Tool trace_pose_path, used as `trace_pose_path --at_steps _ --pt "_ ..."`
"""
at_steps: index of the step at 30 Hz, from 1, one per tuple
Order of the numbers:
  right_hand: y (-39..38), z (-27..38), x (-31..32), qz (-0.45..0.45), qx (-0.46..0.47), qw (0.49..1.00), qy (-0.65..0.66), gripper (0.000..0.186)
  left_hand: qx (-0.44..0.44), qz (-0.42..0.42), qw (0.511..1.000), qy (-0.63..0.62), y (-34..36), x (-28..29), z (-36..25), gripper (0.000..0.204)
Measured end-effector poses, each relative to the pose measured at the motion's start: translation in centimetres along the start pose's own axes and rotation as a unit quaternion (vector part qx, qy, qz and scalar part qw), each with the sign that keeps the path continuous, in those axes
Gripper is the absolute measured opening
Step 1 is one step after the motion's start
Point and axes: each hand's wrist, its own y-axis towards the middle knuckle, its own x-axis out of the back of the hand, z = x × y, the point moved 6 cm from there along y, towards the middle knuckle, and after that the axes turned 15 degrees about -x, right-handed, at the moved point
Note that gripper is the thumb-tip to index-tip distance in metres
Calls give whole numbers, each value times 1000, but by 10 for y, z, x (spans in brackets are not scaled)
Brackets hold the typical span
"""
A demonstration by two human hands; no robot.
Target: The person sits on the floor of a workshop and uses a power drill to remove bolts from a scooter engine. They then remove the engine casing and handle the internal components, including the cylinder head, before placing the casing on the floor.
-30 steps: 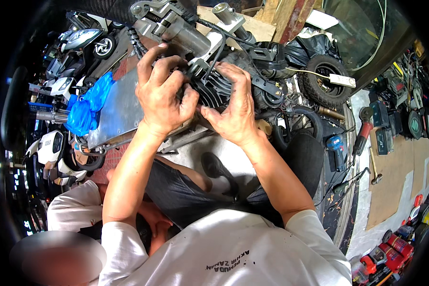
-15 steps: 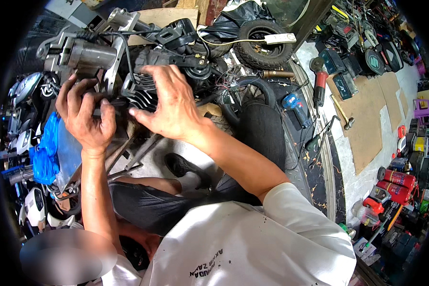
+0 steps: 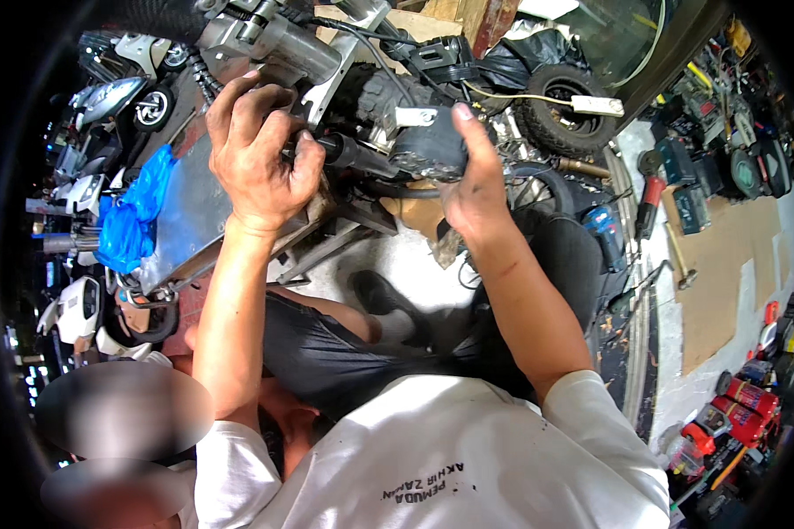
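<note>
My left hand is closed, its fingers curled round the end of a dark cylindrical part that points right. Further right, my right hand grips a dark grey blocky part from its right side, thumb raised along it and the other fingers hidden. On top of that block sits a pale metal tab with a hole. The two parts meet or overlap between my hands; I cannot tell whether they are joined. Above my left hand stands a silver metal cylinder assembly with a flat metal plate.
A grey bench top with a blue plastic bag lies left. Small tyre, power strip, red-and-black grinder, blue drill and hammer lie right. A person is partly visible at lower left.
The view has shifted left, so the scene sits further right. My right hand has moved away from my left and turned thumb-up beside the grey block. My left hand stays curled.
</note>
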Motion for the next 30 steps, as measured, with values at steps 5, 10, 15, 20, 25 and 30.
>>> trace_pose_path --at_steps 5,10,15,20,25,30 --pt "1 -13 4 -9 35 995 89 40 -47 40 998 30 -6 -8 3 11" --pt "4 -6 5 -13 88 995 52 47 -71 74 992 72 -1 -12 0 14" --pt "7 -1 9 -22 76 996 35 49 -65 93 989 94 -6 -14 -1 19" --pt "9 7 11 -6 75 995 63 50 -52 102 988 100 1 -19 -10 32" --pt "15 9 13 9 55 995 88 53 -21 91 993 77 2 -20 -13 37" --pt "15 14 11 15 65 990 124 56 -4 126 989 78 1 -18 -13 33"
